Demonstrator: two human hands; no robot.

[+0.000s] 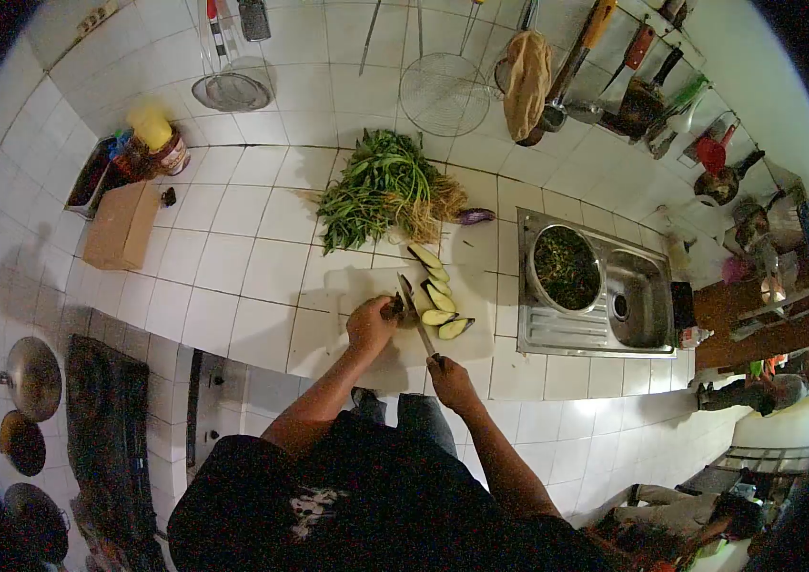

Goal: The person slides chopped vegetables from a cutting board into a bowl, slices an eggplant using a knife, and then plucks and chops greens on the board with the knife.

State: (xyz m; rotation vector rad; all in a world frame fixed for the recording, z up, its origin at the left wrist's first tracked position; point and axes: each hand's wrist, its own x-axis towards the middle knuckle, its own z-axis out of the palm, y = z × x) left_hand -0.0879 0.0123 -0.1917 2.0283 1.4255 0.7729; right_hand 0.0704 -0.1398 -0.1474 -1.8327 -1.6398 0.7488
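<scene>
My right hand (452,383) is closed around the dark handle of a kitchen knife (423,329), its blade pointing away from me over a white cutting board (347,355). My left hand (372,325) is closed on a dark piece of eggplant (392,307) just left of the blade; the fingers cover most of it. Right of the blade, several slanted eggplant slices (439,316) with pale flesh and dark skin lie in a loose row. Farther back on the tiles rests a purple eggplant piece (474,216), beside a bunch of leafy greens with roots (381,186).
To the right, a metal bowl of chopped greens (566,267) stands on the drainboard of a steel sink (641,297). A cardboard box (122,226) sits at the left of the tiled counter (223,286). Strainers (444,93) and ladles hang on the back wall.
</scene>
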